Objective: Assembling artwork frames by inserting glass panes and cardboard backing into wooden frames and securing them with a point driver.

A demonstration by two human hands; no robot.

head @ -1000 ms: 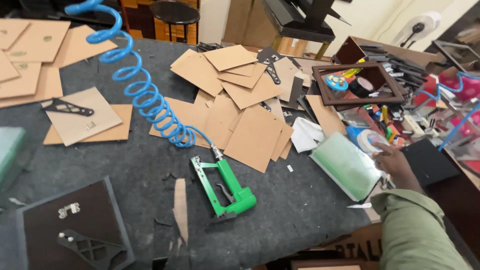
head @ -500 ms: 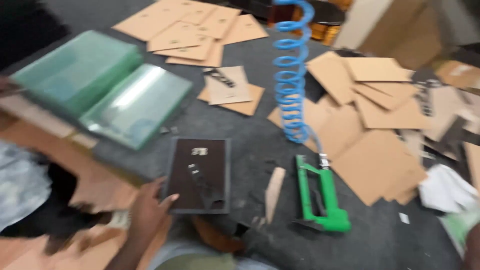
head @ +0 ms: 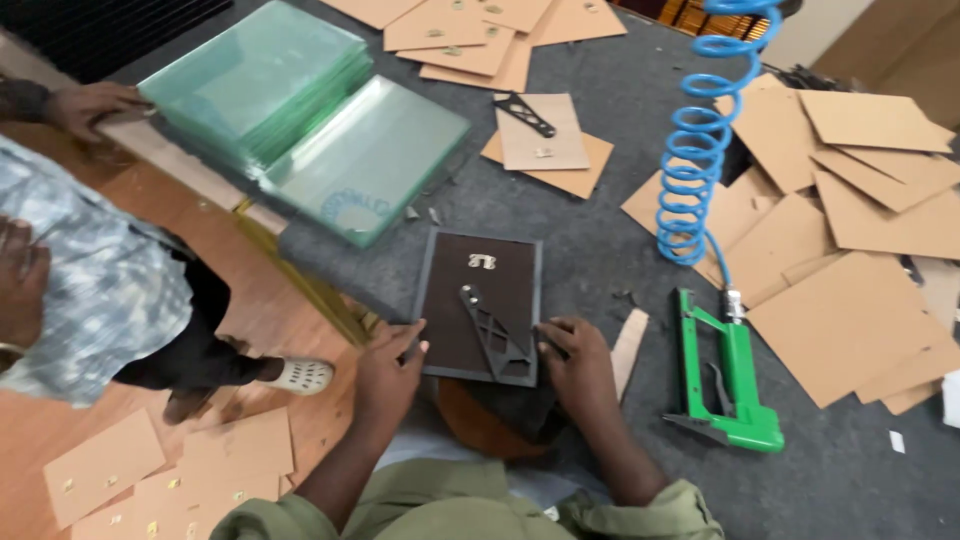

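Both hands take hold of the dark picture frame back (head: 483,300) at its near edge: the left hand (head: 385,375) curls its grip over the near left corner, the right hand (head: 578,365) presses closed fingers on the near right corner beside the black easel strut (head: 497,335). The frame lies face down on the grey counter (head: 600,215), at its near edge. A small metal hanger (head: 481,261) sits near its far end. Just right lies a thin wood strip (head: 629,340), then a green pneumatic stapler (head: 728,375) on a blue coiled hose (head: 697,150). Brown backing boards (head: 850,230) spread to the right; stacked glass panes (head: 300,110) rest far left, where another person's hand (head: 88,103) touches the counter edge.
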